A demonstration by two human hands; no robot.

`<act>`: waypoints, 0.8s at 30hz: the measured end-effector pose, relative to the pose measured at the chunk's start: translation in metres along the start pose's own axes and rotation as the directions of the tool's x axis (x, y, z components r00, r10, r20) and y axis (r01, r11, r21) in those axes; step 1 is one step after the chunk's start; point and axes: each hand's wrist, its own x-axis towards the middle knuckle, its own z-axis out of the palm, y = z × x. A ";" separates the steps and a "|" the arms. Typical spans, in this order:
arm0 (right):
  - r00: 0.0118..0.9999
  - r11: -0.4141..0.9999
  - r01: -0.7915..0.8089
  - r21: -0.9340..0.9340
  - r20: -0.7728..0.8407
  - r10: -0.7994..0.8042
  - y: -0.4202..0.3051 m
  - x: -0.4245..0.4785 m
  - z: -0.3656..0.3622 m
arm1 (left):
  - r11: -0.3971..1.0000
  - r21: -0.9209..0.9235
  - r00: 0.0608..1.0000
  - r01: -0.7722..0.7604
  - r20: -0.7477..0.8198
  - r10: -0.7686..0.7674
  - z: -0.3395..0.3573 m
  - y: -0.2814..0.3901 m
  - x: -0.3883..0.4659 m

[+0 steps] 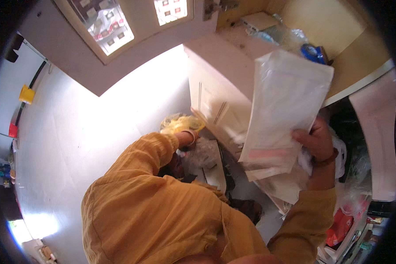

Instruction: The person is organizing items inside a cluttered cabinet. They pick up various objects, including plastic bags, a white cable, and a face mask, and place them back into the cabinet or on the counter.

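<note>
My right hand (316,138) grips a stack of pale, flat packets (283,109) at their right edge, thumb on top. They look like paper or plastic envelopes, and a faint pink band crosses the lower part. My left hand (192,140), low and left of the packets, is mostly hidden by its wrist and blurred. Beside it is a crumpled yellow plastic bag (183,123); whether the fingers hold it is unclear. Clear crinkled plastic (204,153) lies just below that hand.
An open cabinet shelf (231,43) at upper right carries a blue roll (313,52) and a small white box (259,21). An open cabinet door (85,71) hangs at upper left. Red plastic packaging (340,227) sits at lower right.
</note>
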 end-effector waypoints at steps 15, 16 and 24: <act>0.923 0.969 0.244 -0.030 0.313 -0.222 -0.014 0.001 0.005 | 0.651 -0.061 0.249 -0.757 -0.947 0.201 -0.258 -0.006 -0.263; 0.930 0.975 0.222 -0.006 0.303 -0.209 -0.014 0.001 0.005 | 0.830 -0.081 0.224 -0.552 -0.973 0.055 -0.282 0.004 -0.265; 0.943 0.987 0.147 -0.060 0.311 -0.122 -0.009 0.002 -0.001 | 0.950 -0.220 0.309 0.223 -0.908 -0.283 -0.399 -0.008 -0.169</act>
